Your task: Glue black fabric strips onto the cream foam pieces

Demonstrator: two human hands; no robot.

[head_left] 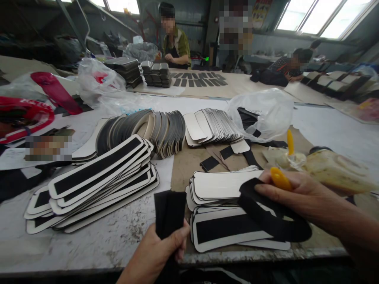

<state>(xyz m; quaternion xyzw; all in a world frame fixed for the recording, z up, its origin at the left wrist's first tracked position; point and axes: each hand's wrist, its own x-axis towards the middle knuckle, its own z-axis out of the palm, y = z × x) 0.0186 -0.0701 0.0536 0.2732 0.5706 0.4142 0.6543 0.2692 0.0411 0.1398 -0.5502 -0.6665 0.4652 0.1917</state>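
Note:
My left hand (166, 244) is closed around several black strips (169, 211) at the table's front edge. My right hand (293, 189) pinches the end of another black strip (275, 227), which curls down over a white panel. A yellow handle (280, 179) sticks out of the same hand; its working end is hidden. Beneath the curled strip lies a white panel with a black strip along its middle (231, 228), on a small pile. Behind it is a pile of plain white panels (222, 184), partly covered by the strip.
To the left lies a heap of white panels with black strips (97, 169). Rows of curved dark panels (142, 132) and white panels (216, 124) stand behind. A yellow-handled tool (290, 142) rests by a stained plastic container (334, 169) at right. Other people work across the table.

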